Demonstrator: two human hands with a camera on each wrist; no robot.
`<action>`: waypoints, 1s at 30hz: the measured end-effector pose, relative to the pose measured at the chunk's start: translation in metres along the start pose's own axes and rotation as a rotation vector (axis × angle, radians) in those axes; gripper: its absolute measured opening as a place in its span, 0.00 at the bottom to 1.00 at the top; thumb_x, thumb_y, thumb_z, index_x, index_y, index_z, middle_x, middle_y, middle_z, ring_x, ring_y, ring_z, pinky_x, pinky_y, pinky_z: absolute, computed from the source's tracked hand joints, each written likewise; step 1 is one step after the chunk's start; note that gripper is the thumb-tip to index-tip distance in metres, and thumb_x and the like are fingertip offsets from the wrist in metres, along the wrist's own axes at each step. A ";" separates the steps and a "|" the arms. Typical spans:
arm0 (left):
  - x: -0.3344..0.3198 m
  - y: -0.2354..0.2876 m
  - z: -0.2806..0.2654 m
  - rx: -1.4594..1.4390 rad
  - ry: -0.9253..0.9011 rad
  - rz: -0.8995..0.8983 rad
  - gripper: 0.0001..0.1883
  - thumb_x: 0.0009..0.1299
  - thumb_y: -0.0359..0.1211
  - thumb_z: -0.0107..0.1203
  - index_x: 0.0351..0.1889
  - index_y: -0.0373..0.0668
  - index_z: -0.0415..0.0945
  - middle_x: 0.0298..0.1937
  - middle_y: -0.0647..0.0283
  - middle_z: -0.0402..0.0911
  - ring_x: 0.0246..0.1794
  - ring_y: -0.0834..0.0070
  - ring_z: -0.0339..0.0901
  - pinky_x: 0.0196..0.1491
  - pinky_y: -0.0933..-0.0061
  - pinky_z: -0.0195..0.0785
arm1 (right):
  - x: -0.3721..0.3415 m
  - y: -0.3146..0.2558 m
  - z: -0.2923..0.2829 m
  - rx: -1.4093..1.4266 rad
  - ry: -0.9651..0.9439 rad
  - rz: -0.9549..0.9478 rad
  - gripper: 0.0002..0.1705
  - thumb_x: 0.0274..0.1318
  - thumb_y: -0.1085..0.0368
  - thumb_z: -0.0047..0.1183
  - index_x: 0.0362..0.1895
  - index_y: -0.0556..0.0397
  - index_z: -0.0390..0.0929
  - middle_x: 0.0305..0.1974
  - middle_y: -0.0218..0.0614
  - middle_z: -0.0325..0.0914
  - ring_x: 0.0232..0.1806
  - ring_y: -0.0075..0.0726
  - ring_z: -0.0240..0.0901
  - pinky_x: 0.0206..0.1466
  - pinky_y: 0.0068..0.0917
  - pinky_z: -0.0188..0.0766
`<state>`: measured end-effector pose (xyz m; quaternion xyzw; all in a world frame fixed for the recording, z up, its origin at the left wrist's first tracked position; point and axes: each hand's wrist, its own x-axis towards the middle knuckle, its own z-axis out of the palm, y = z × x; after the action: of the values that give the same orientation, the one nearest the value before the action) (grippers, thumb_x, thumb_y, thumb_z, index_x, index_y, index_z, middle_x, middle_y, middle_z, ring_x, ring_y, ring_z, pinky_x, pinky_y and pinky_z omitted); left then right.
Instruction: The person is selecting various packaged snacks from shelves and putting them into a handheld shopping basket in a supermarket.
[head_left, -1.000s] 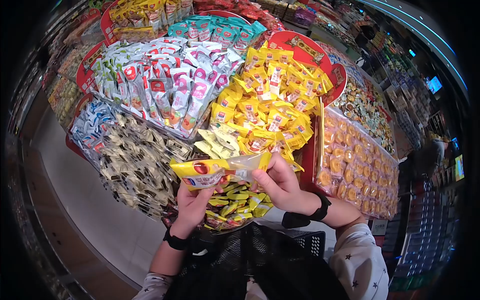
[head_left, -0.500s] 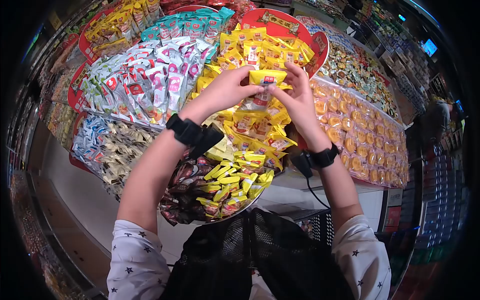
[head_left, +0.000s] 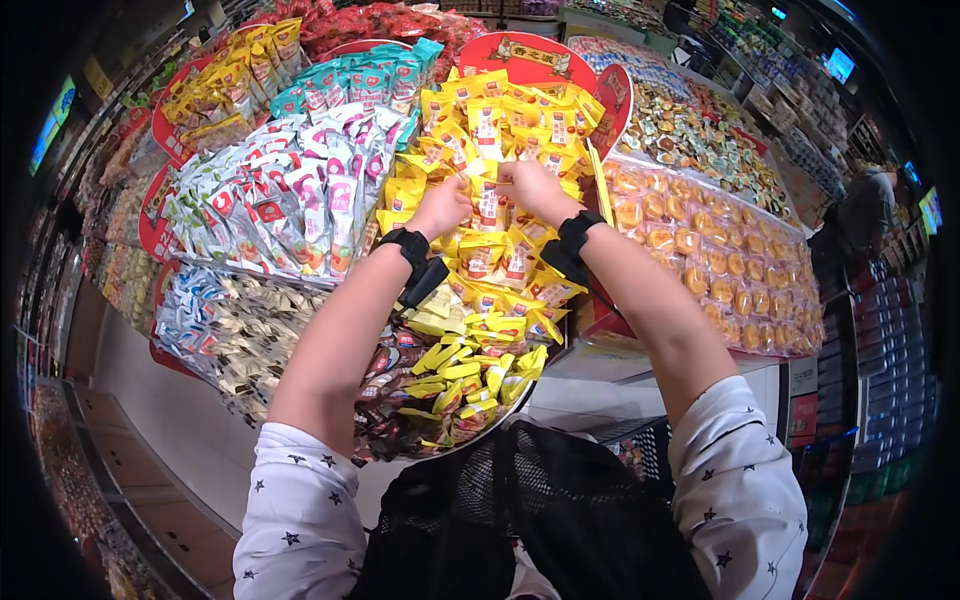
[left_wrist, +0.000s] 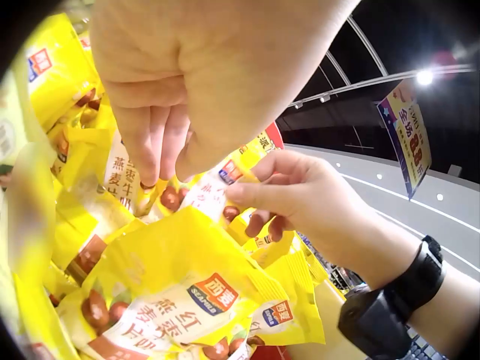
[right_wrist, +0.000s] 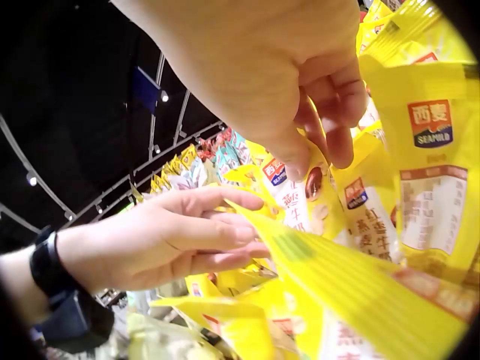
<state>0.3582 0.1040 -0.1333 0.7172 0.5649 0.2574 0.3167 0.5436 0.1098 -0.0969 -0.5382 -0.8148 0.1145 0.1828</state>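
Both hands are over the heap of yellow packets (head_left: 487, 125). My right hand (head_left: 538, 190) pinches the top corner of one yellow packet with a red and blue logo; in the left wrist view the packet (left_wrist: 214, 191) lies under its thumb. My left hand (head_left: 443, 207) is at the packet's other side, thumb and fingers at its edge, partly hidden. In the right wrist view the packet (right_wrist: 292, 191) stands tilted among others, with my left hand (right_wrist: 172, 232) beside it and my right hand (right_wrist: 277, 82) above.
White and pink packets (head_left: 270, 200) and teal packets (head_left: 360, 80) lie to the left. A tray of round pastries (head_left: 710, 255) stands at the right. Nearer are yellow-and-brown packets (head_left: 460, 385) and beige ones (head_left: 245, 330). A person (head_left: 870, 215) stands far right.
Both hands have come down from holding a yellow packet up in front of the heap to resting low among the packets. The packet has been lowered with them.
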 end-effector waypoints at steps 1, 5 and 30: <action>0.002 -0.006 0.002 0.000 -0.050 -0.018 0.22 0.60 0.29 0.53 0.53 0.37 0.63 0.36 0.59 0.76 0.38 0.72 0.75 0.41 0.75 0.68 | 0.001 0.004 0.010 -0.038 -0.015 -0.002 0.07 0.44 0.60 0.52 0.29 0.46 0.76 0.27 0.36 0.76 0.35 0.42 0.74 0.35 0.37 0.69; -0.015 0.014 0.002 0.173 -0.041 0.021 0.18 0.60 0.32 0.52 0.48 0.37 0.66 0.37 0.57 0.75 0.39 0.67 0.74 0.42 0.72 0.67 | 0.001 -0.008 0.001 -0.133 -0.042 -0.008 0.09 0.44 0.60 0.54 0.33 0.45 0.77 0.30 0.37 0.76 0.37 0.42 0.74 0.36 0.36 0.69; -0.046 0.051 0.024 0.737 -0.214 0.435 0.12 0.61 0.40 0.51 0.32 0.42 0.74 0.31 0.56 0.77 0.39 0.60 0.73 0.41 0.60 0.65 | -0.120 0.007 0.029 -0.394 -0.097 -0.010 0.05 0.42 0.63 0.51 0.25 0.47 0.79 0.22 0.37 0.77 0.26 0.43 0.76 0.28 0.33 0.72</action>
<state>0.3979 0.0473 -0.1114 0.9071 0.4188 0.0235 0.0347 0.5797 0.0028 -0.1470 -0.5532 -0.8320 -0.0222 0.0351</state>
